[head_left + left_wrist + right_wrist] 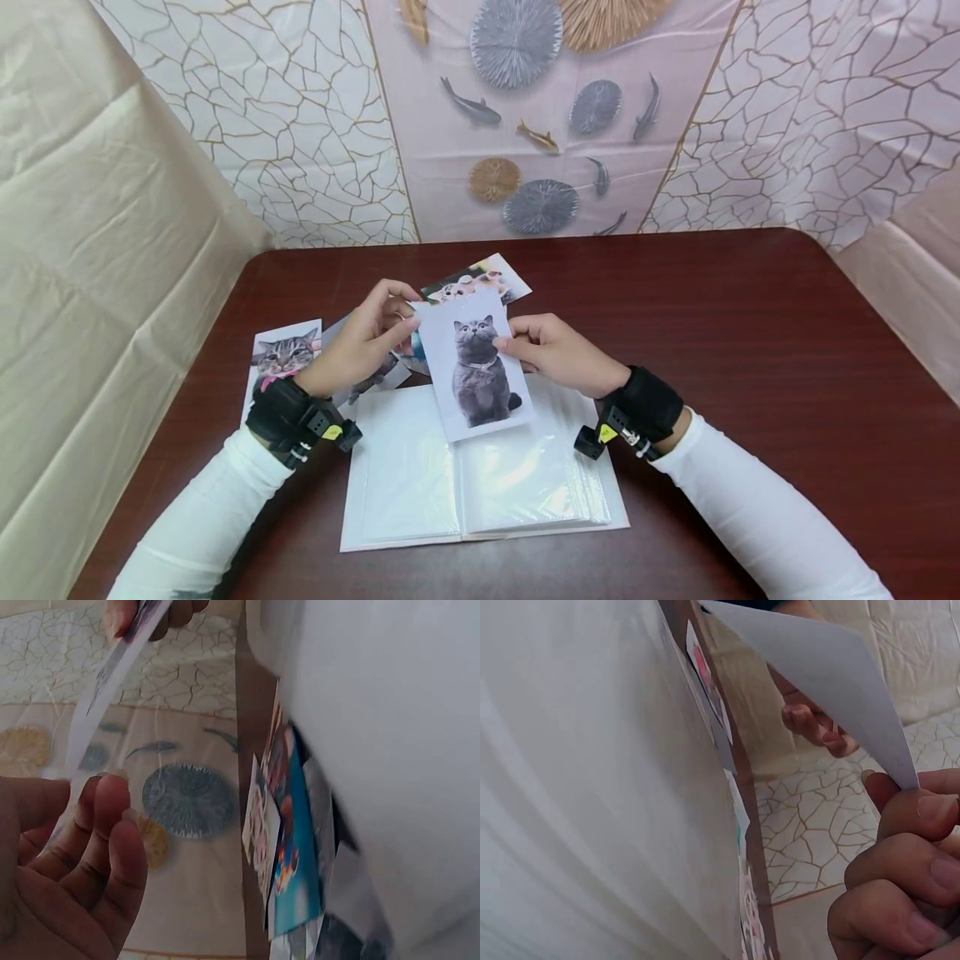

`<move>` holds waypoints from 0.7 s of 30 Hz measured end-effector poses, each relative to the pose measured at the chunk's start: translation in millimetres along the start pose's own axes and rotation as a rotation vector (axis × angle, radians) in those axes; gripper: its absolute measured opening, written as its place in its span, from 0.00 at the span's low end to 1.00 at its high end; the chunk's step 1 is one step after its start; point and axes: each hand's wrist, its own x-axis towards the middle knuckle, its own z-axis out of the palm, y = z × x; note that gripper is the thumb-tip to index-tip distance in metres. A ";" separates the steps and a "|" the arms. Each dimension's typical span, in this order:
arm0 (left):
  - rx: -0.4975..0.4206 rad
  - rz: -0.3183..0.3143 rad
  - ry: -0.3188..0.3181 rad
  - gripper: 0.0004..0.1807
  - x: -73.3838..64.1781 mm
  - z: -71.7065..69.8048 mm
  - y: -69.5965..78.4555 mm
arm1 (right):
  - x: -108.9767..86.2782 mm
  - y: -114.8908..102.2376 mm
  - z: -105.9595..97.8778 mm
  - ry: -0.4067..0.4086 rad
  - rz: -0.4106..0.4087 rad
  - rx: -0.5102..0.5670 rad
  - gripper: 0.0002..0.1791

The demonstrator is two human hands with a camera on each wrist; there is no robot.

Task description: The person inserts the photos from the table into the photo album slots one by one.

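Note:
A photo print of a grey cat (482,379) is held up over an open photo album (408,475) with clear plastic sleeves. My left hand (363,337) pinches its upper left corner between thumb and fingers. At the right edge, my right hand (564,352) grips it, thumb on the picture side. The right wrist view shows the blank white back of the print (825,675), slightly bent, with the right hand's curled fingers (896,855) at its edge. In the left wrist view the print (105,697) appears nearly edge-on between both hands.
Beyond the album lies a print of several kittens (487,279). To the left are a tabby cat print (285,354) and another print (382,375), partly under the left arm. All rest on a dark brown table (712,308), with patterned cloth behind it.

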 end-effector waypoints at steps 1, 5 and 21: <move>0.019 -0.009 -0.001 0.15 -0.1 -3.0 -0.5 | 0.8 0.7 -1.2 0.005 -0.001 -0.002 0.20; 0.164 -0.047 -0.051 0.11 -1.2 -12.5 -5.6 | 2.8 4.5 -6.5 0.020 0.013 -0.001 0.20; 0.447 -0.132 -0.372 0.11 -20.4 -4.4 -26.6 | 22.9 14.7 -13.9 0.026 0.027 0.037 0.20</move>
